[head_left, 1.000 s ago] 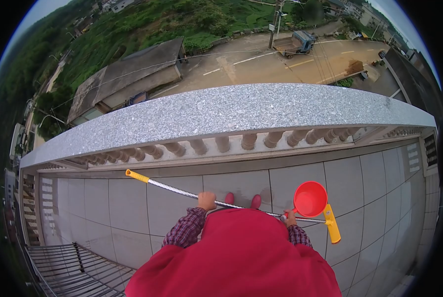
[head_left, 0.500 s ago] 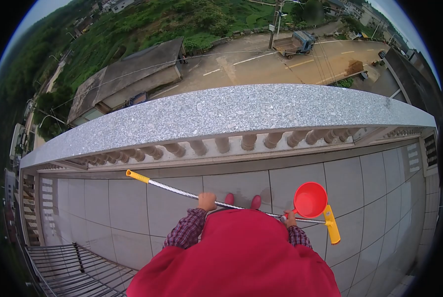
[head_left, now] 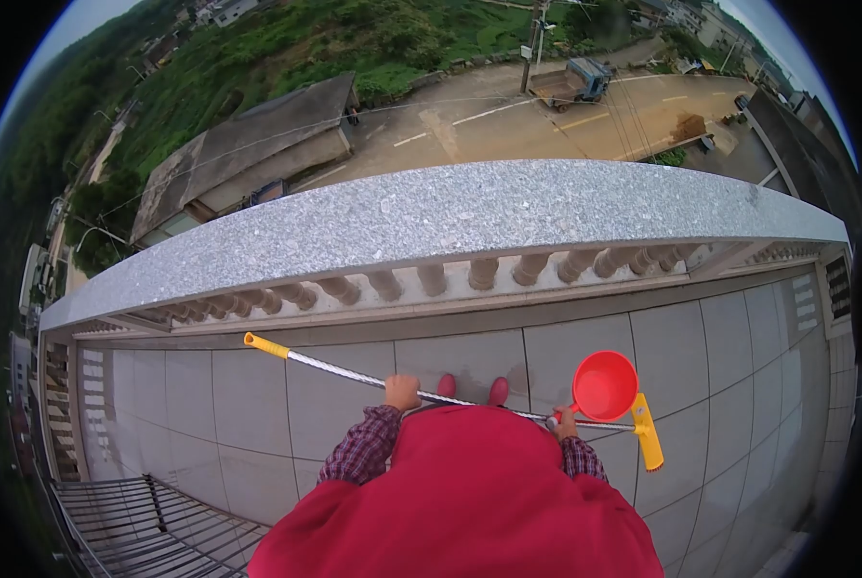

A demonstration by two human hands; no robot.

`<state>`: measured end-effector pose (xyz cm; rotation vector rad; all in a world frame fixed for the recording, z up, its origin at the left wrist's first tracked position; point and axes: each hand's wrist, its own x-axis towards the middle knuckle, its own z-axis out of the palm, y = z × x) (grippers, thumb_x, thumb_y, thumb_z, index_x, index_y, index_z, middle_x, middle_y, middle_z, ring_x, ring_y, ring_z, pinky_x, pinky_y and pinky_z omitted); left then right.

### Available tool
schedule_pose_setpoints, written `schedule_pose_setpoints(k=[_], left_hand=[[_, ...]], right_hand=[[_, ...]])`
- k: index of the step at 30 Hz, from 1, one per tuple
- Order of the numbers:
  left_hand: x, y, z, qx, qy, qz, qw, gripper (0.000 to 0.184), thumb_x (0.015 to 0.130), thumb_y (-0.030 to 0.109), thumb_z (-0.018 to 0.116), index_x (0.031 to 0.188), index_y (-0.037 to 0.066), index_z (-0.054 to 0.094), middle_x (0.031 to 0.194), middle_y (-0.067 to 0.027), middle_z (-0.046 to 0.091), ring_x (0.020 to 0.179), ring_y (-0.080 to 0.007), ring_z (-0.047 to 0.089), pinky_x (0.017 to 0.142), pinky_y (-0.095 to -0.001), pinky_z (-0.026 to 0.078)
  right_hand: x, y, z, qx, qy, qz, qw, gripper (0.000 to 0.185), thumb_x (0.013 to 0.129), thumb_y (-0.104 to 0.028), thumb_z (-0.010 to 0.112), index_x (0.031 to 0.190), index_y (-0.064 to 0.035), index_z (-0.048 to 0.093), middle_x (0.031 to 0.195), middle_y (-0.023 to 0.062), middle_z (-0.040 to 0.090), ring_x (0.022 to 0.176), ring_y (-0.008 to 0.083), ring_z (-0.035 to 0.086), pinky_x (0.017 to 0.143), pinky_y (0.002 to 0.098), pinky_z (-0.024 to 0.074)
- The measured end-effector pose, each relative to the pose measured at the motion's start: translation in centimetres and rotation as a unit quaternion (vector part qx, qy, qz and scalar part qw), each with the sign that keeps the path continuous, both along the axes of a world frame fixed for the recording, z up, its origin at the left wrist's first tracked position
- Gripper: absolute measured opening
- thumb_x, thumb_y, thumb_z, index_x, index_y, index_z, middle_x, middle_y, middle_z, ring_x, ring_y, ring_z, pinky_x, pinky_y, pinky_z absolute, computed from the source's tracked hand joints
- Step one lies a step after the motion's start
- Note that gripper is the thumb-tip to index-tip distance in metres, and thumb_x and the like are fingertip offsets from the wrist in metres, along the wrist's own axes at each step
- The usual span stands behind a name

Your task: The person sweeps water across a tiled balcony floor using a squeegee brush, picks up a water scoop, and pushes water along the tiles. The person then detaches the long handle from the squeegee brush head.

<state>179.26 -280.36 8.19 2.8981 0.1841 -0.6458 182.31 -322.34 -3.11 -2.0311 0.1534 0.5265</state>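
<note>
My left hand [head_left: 403, 391] is wrapped round the silver pole of a long brush [head_left: 344, 372], left of my body. The pole runs across my front, with a yellow grip at its left end and a yellow head [head_left: 648, 432] at its right end. My right hand [head_left: 565, 423] is closed on the pole near that head and also on the handle of a red dipper [head_left: 605, 385]. The dipper's round bowl faces up, just above the pole. Its inside looks plain red.
A granite-topped railing [head_left: 469, 212] with balusters spans the balcony ahead. Grey floor tiles [head_left: 460, 352] lie below, with my pink shoes [head_left: 498, 390] on them. Metal bars [head_left: 151, 520] stand at the lower left. Beyond the railing is a road with a truck [head_left: 573, 84].
The yellow head and the red dipper have shifted very slightly up and to the right. Both hands keep their hold.
</note>
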Motion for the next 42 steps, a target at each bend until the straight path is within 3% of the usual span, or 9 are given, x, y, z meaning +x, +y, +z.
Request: schedule_pose_setpoints(k=[12,18,20,22,27,30,35,39,42], left_hand=[[0.3,0.0,0.2,0.007,0.013,-0.004,1.0,0.011,0.052,0.015,0.06,0.061,0.01,0.062,0.066,-0.0106,0.06,0.067,-0.0268,0.059,0.058,-0.035,0.043],[0.1,0.2,-0.4,0.006,0.009,-0.007,1.0,0.012,0.052,0.017,0.06,0.062,0.011,0.062,0.066,-0.0106,0.06,0.067,-0.0271,0.059,0.058,-0.0348,0.044],[0.3,0.1,0.0,0.008,0.007,-0.006,1.0,0.013,0.052,0.019,0.062,0.062,0.012,0.063,0.066,-0.0102,0.06,0.066,-0.0272,0.059,0.059,-0.0349,0.044],[0.8,0.4,1.6,-0.065,0.062,-0.05,0.995,0.021,0.051,0.028,0.063,0.067,0.014,0.063,0.065,-0.0103,0.057,0.066,-0.0286,0.057,0.062,-0.0389,0.042],[3.7,-0.9,3.0,-0.297,-0.092,-0.011,0.95,0.022,0.062,0.026,0.063,0.071,0.006,0.062,0.068,-0.0104,0.059,0.069,-0.0266,0.058,0.061,-0.0345,0.044],[7.5,-4.2,16.2,-0.489,-0.103,-0.021,0.866,0.02,0.067,0.019,0.063,0.065,0.0,0.058,0.068,-0.0099,0.056,0.065,-0.0222,0.055,0.058,-0.0306,0.042],[8.9,-9.3,32.7,-0.766,-0.136,-0.31,0.547,0.02,0.074,0.023,0.061,0.069,0.003,0.057,0.065,-0.0049,0.051,0.065,-0.0204,0.05,0.061,-0.0321,0.039],[7.3,-14.5,37.8,-0.809,-0.171,-0.468,0.313,0.02,0.075,0.024,0.061,0.075,0.004,0.061,0.068,-0.0051,0.055,0.066,-0.0188,0.051,0.062,-0.0297,0.04],[7.1,-16.3,39.0,-0.811,-0.111,-0.498,0.286,0.021,0.075,0.025,0.061,0.075,0.004,0.061,0.068,-0.0055,0.054,0.066,-0.0189,0.051,0.062,-0.0302,0.04]], right_hand=[[0.0,1.4,3.0,-0.022,0.02,0.009,1.0,0.043,0.064,0.006,0.059,0.102,-0.0062,0.043,0.081,0.0063,0.046,0.074,0.0162,0.047,0.064,0.026,0.0399],[-0.4,-0.4,-2.9,0.066,0.032,-0.064,0.995,0.038,0.063,0.003,0.059,0.099,-0.0043,0.047,0.078,0.0097,0.05,0.072,0.0197,0.05,0.066,0.0297,0.0418],[-0.4,0.0,-0.7,-0.018,-0.025,0.005,1.0,0.037,0.063,0.002,0.06,0.097,-0.0042,0.048,0.078,0.0111,0.051,0.073,0.0207,0.051,0.066,0.0305,0.0421],[-0.4,-0.1,-1.1,-0.141,-0.147,0.054,0.978,0.034,0.062,-0.002,0.062,0.094,-0.0041,0.049,0.078,0.0138,0.052,0.074,0.0234,0.053,0.067,0.0326,0.043],[0.5,0.0,-1.1,-0.153,-0.083,-0.024,0.984,0.036,0.059,0.001,0.063,0.092,-0.0037,0.05,0.081,0.0143,0.051,0.073,0.0257,0.052,0.068,0.0323,0.0438],[0.8,0.0,-0.5,-0.152,-0.186,0.046,0.97,0.037,0.058,0.002,0.062,0.092,-0.0019,0.049,0.085,0.0137,0.05,0.077,0.0242,0.051,0.069,0.0314,0.0429],[1.2,-0.9,-2.3,-0.139,-0.202,0.092,0.965,0.037,0.058,0.003,0.059,0.093,-0.0007,0.048,0.087,0.0121,0.049,0.078,0.0232,0.05,0.072,0.0318,0.0415],[2.0,0.0,-2.5,-0.128,-0.168,0.075,0.975,0.037,0.058,0.003,0.059,0.094,-0.0008,0.047,0.087,0.0121,0.049,0.078,0.0231,0.05,0.072,0.0318,0.0415],[2.3,0.1,-2.9,-0.124,-0.157,0.073,0.977,0.038,0.058,0.003,0.059,0.094,-0.0009,0.047,0.087,0.0121,0.049,0.078,0.023,0.05,0.072,0.0318,0.0415]])
